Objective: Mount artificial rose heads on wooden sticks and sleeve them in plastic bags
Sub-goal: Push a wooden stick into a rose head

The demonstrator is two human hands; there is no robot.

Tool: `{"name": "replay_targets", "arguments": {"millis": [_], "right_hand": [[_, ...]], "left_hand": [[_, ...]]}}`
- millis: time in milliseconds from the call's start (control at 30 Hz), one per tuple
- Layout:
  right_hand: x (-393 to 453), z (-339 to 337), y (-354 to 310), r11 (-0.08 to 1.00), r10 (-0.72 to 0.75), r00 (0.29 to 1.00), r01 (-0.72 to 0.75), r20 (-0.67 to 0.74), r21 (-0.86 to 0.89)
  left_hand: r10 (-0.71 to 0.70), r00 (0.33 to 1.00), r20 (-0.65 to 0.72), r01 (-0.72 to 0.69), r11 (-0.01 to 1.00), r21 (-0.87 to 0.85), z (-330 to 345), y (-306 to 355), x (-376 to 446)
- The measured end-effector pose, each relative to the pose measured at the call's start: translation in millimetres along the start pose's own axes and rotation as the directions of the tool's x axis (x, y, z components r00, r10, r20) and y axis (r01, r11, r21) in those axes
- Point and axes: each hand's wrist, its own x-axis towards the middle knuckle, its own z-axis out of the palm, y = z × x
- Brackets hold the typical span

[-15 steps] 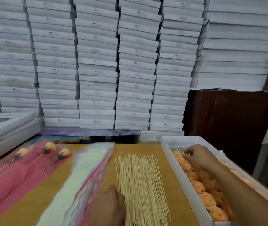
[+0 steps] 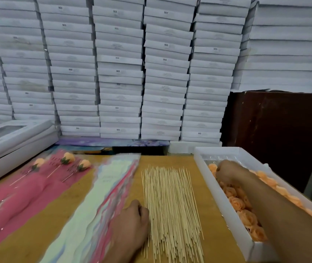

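- The left hand (image 2: 130,223) rests on the wooden table (image 2: 170,160), near the middle, with its fingers curled together at the left edge of the pile of wooden sticks (image 2: 170,211); if it pinches a stick or only touches the pile, I cannot tell.
- The sticks lie in one loose bundle and run from near to far, between the plastic bags and the box on the right.
- The right hand (image 2: 227,171) is inside the long white box (image 2: 204,173) at its far end, the fingers bent down among the orange rose heads (image 2: 236,203); what it holds is hidden under the hand.
- The rose heads fill the box along its length.
- A stack of plastic bags (image 2: 98,204), pale green and pink, lies just left of the sticks.
- At the far left, three finished roses (image 2: 68,158) on sticks lie on pink sleeves (image 2: 24,198).
- Behind the table, stacked white boxes (image 2: 119,73) make a wall.
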Motion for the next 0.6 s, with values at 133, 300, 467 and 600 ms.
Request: {"name": "replay_targets", "arguments": {"millis": [133,300,467,600], "right_hand": [[1,2,1,1.0,-0.001,1.0,0.001,0.014,-0.014],[4,11,1,1.0,-0.007,1.0,0.007,-0.002,0.02],[-1,10,0,1.0,0.031,0.995,-0.03,-0.09,0.01],[-2,11,1,0.995,0.095,0.985,-0.094,-0.142,0.015]], "left_hand": [[0.023,1.0,-0.004,-0.023,1.0,-0.009,0,0,-2],[0.024,1.0,-0.008,-0.024,1.0,0.01,0,0,-1],[0.012,1.0,-0.01,-0.012,1.0,-0.006,4,-2,-1],[0.021,1.0,-0.015,-0.021,1.0,-0.006,6,-4,0]]}}
